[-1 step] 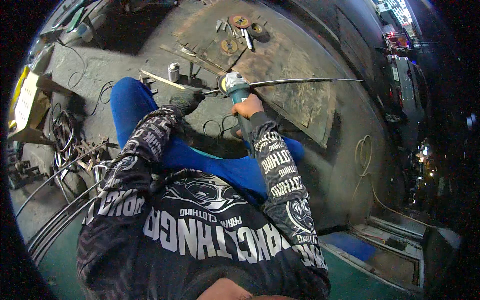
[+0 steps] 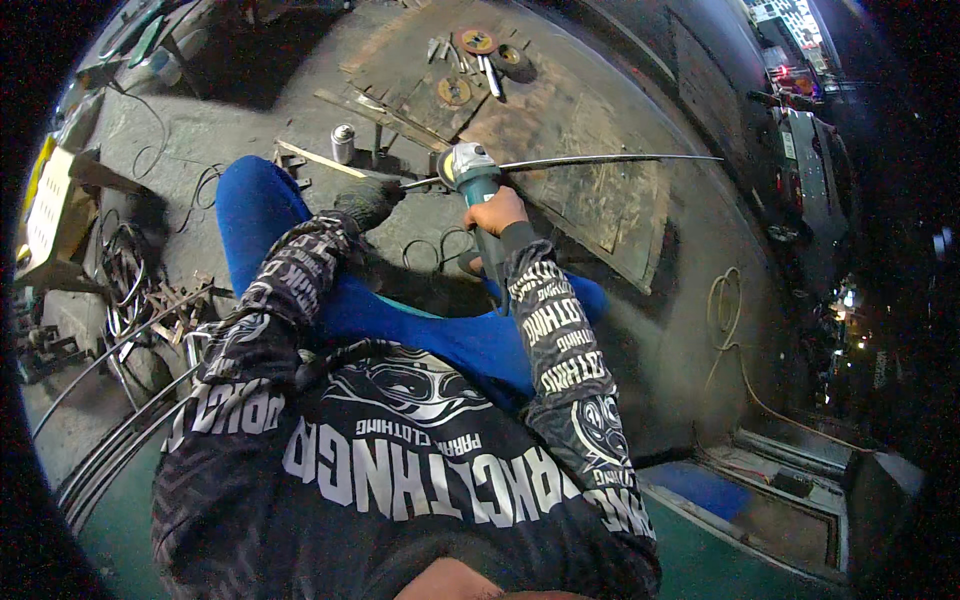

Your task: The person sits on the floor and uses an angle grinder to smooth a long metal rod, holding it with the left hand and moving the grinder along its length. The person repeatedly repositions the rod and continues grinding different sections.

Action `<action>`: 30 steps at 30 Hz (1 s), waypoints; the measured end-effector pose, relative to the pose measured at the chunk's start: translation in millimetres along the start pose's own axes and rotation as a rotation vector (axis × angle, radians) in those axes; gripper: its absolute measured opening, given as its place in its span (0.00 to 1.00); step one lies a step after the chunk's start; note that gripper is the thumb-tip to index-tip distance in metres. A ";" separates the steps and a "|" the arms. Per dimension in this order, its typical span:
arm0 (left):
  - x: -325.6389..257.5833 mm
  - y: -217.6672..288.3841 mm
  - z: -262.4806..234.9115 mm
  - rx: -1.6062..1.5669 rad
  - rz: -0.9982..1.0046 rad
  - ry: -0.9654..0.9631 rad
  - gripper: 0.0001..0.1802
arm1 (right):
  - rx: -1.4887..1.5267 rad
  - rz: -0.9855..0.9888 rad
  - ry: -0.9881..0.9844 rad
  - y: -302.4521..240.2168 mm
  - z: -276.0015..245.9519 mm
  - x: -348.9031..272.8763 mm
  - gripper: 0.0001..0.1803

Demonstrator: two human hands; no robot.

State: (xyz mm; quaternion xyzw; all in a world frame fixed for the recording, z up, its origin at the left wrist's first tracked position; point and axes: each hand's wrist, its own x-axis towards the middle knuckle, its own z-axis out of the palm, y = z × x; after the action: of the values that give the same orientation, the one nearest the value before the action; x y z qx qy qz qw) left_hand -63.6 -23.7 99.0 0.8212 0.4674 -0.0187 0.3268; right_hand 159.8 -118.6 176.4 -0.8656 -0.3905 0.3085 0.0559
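My left hand [image 2: 367, 204], in a dark knit glove, is closed around one end of a thin metal rod [image 2: 615, 158]. The rod runs rightward past the grinder and over a worn board. In my bare right hand [image 2: 497, 211] is an angle grinder [image 2: 477, 183] with a teal body and silver head, gripped by its body. Its disc side faces my left hand, close to the rod; whether disc and rod touch cannot be made out. The grinder's rear part lies above my blue-trousered legs [image 2: 400, 325].
A spray can [image 2: 343, 143] stands beyond my left hand. Discs [image 2: 478, 41] and small metal tools lie on the wooden board [image 2: 600, 190]. Coiled cables [image 2: 125, 265], metal scraps [image 2: 180, 310] and long bars [image 2: 120, 440] are at left. A hose [image 2: 725, 310] lies right.
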 end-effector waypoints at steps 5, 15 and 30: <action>-3.3 4.1 -7.1 -0.100 0.058 -0.033 0.23 | 0.011 0.088 0.059 37.2 -31.2 23.0 0.36; 25.3 -0.5 16.3 -0.052 0.088 0.092 0.16 | -0.175 0.254 0.100 155.6 -103.5 140.9 0.31; 57.3 27.4 -4.9 0.165 0.034 -0.140 0.13 | -0.612 -0.150 -0.119 287.0 -239.2 287.1 0.20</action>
State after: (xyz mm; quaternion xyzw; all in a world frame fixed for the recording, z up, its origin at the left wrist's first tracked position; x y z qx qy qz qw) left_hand -11.3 12.8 97.8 0.8497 0.4265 -0.1091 0.2901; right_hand 627.1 -77.9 130.9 -0.7916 -0.5303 0.2216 -0.2074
